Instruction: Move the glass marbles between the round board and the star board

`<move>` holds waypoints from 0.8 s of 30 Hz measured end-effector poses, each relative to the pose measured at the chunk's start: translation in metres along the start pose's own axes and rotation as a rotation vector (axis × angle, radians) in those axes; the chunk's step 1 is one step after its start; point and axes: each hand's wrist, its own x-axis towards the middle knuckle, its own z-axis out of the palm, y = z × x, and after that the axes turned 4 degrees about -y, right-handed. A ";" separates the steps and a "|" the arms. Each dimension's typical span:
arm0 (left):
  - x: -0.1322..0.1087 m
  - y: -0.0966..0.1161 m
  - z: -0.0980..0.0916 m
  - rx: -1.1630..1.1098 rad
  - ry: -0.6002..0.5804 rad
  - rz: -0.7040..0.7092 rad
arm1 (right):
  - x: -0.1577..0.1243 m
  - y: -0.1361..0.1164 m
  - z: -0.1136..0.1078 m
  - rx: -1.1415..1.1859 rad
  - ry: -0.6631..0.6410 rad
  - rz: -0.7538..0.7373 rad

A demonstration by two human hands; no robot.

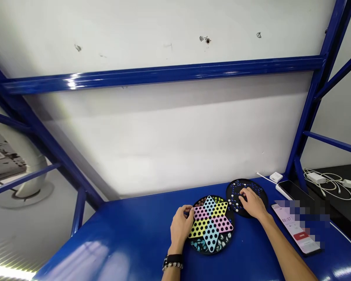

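A round Chinese checkers board [212, 224] with a pastel six-pointed star lies on the blue table [128, 234]. Marbles sit in its black rim pockets. My left hand [181, 226] rests curled against the board's left edge, fingers bent on the rim. A second round black board [236, 189] with blue and white marbles lies just behind and to the right. My right hand [253, 203] lies on this board with fingers bent down among the marbles; whether it pinches one is hidden.
A phone [298, 230] with a lit screen lies at the right, a dark phone [294, 191] behind it. A white charger [275, 176] and cable sit near the blue rack post [307, 117]. More chargers and cables [329, 181] lie on a black surface far right.
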 end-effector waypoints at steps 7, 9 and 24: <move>0.000 -0.001 0.001 0.005 0.009 0.006 | -0.011 -0.033 0.014 0.106 -0.188 -0.208; 0.000 -0.001 0.001 -0.001 0.001 0.002 | -0.014 -0.038 0.016 0.059 -0.220 -0.193; -0.001 -0.002 0.001 -0.001 0.011 0.010 | -0.015 -0.036 0.009 0.167 -0.281 -0.277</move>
